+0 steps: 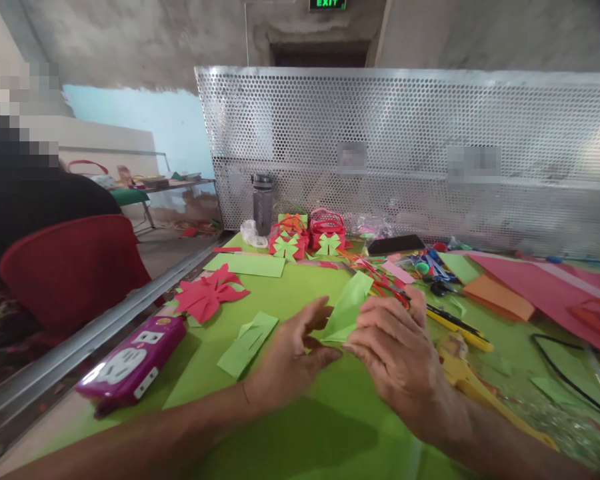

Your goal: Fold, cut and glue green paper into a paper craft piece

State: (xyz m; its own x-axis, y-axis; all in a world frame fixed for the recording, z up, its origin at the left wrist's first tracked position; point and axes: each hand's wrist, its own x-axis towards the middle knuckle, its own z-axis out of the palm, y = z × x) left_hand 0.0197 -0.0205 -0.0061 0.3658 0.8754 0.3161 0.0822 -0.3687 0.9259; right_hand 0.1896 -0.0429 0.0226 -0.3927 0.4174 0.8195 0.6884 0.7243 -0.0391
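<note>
A folded light green paper piece (347, 310) is raised above the green table surface (300, 287). The fingers of my right hand (400, 353) are pinched on its lower right part. Just left of the paper, my left hand (293, 357) is open, its thumb and fingers apart with a gap between them. Small cut green strips (249, 343) lie on the table to the left of my left hand. A red paper flower shape (210, 295) rests farther left, near the table edge.
A purple power strip (133, 363) lies at the left. Small red bags with green bows (329, 243) and a dark bottle (263, 205) stand behind. Yellow cutter (460, 327), yellow glue gun (473, 380), scissors and coloured sheets lie right. A person sits on a red chair (80, 273).
</note>
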